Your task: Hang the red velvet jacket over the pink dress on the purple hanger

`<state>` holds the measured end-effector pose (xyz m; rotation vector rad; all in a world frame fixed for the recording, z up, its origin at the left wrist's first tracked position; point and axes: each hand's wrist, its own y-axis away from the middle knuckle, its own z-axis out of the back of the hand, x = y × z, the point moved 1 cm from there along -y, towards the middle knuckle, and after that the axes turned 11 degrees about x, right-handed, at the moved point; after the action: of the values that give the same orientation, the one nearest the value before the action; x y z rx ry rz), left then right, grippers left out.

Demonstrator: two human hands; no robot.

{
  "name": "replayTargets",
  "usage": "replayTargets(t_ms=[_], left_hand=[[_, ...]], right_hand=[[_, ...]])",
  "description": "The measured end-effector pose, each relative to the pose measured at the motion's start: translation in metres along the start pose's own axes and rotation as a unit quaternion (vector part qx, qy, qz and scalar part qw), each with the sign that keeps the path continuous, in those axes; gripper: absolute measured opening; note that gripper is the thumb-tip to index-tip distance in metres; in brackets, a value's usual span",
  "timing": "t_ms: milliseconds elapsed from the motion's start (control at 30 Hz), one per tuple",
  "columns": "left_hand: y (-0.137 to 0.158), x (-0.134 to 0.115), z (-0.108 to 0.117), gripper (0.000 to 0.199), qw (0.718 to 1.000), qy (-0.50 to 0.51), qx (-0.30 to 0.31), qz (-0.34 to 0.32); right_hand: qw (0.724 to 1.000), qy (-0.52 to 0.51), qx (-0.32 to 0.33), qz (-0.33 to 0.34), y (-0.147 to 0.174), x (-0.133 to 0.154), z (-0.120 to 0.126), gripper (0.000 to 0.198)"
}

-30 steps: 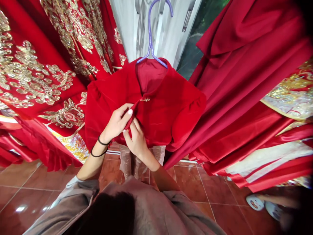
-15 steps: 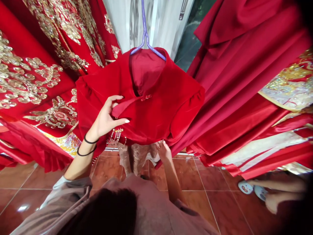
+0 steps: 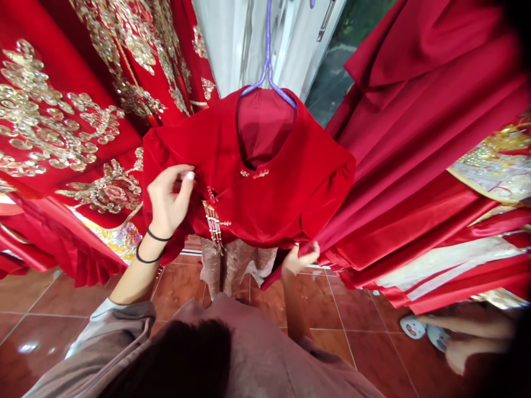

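Now the red jacket (image 3: 267,204), front already lying flat, is being held up by a purple hanger (image 3: 267,65), with left hand (image 3: 166,200) at chest, right hand (image 3: 295,262) at hem, whether cloth is being pinched by fingers being unclear.

Room before jacket (image 3: 265,210), garments (image 3: 415,121) beside

At frame centre, a jacket (image 3: 265,196) hangs on a hanger (image 3: 267,52), between a dress (image 3: 45,105) at left and cloth (image 3: 415,110) at right; slippers (image 3: 414,327) on the floor (image 3: 336,293), lower right.
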<state>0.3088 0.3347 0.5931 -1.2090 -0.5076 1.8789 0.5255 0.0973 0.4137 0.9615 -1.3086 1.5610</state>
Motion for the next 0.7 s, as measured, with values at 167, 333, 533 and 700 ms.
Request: replayTargets(t_ms=[167, 333, 533, 700], left_hand=[[0.008, 0.0, -0.01, 0.054, 0.984, -0.141, -0.111, 0.002], [-0.006, -0.012, -0.033, 0.106, 0.985, -0.157, -0.051, 0.048], [-0.021, 0.01, 0.01, 0.053, 0.987, -0.153, -0.04, -0.01], [-0.056, 0.026, 0.057, 0.029, 0.997, -0.06, -0.053, -0.018]], right_hand=[[0.956, 0.132, -0.043, 0.26, -0.011, 0.12, -0.013, 0.075], [0.934, 0.238, 0.045, 0.264, -0.043, 0.194, -0.067, 0.106], [0.951, 0.216, 0.03, 0.217, -0.093, 0.182, -0.024, 0.085], [0.94, 0.042, 0.226, 0.252, -0.169, 0.187, 0.028, 0.049]])
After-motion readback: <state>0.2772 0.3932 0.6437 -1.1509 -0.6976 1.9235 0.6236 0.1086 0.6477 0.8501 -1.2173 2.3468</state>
